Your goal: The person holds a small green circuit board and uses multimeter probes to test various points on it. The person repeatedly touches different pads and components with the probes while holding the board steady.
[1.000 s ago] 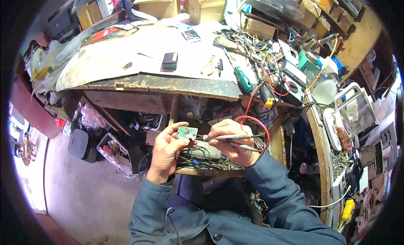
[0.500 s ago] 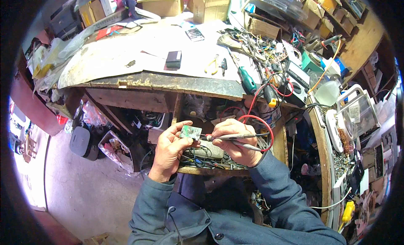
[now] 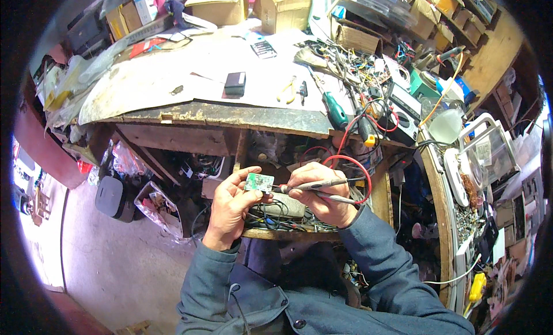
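Between the thumb and fingers of my left hand (image 3: 229, 211) is a small green circuit board (image 3: 259, 182), held by its left edge. My right hand (image 3: 322, 191) is closed round two test probes (image 3: 325, 185), one with a red lead and one with a dark lead. Their tips point left at the board's right edge; whether they touch it I cannot tell. Below both hands, an open drawer (image 3: 294, 236) holds dark cables (image 3: 275, 213) and loose tools. The red lead (image 3: 368, 182) loops up from the probes toward the bench.
On the bench (image 3: 144, 93) ahead lie a black box-shaped adapter (image 3: 235, 84), yellow-handled pliers (image 3: 286, 91) and a green screwdriver (image 3: 335, 109). Tangled wires and parts (image 3: 357, 76) heap at the right. Cardboard boxes (image 3: 285, 12) line the back. A dark bin (image 3: 114, 197) stands on the floor at left.
The view has shifted slightly. Both hands keep their grips, and the circuit board looks tilted a little differently, its face turned more toward me.
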Demonstrator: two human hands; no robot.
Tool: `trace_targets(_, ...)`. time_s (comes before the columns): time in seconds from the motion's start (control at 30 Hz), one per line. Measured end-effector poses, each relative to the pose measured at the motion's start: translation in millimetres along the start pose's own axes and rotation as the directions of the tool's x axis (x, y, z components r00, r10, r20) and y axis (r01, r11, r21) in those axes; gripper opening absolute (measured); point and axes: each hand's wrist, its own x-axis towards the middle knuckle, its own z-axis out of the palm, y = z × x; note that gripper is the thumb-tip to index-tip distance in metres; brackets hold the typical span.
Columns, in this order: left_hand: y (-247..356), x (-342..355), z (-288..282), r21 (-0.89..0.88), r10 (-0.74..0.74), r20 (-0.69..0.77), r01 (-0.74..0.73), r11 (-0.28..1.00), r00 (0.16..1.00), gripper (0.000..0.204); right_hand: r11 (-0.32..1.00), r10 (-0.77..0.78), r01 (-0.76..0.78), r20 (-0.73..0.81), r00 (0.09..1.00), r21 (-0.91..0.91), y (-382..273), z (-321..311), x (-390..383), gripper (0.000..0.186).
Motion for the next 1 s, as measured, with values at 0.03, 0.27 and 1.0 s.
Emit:
trace_targets(0.03,0.2,-0.1,1.1,0.01,0.003,-0.012,-0.003,1.0,1.0,0.058,1.0,-0.007,0.007,-0.004,1.0,0.003,-0.2,0.2,0.5,0.008)
trace_targets(0.27,-5.9,1.1,-2.5,-0.028,0.018,-0.01,-0.018,0.999,1.0,0.057,1.0,-0.009,0.01,-0.018,1.0,0.03,1.5,2.5,-0.4,0.007)
trace_targets(1.0,-2.7,1.5,0.0,0.02,0.009,-0.045,-0.009,1.0,0.999,0.056,0.999,-0.014,0.015,-0.022,1.0,0.039,5.0,-0.4,-1.7,0.013)
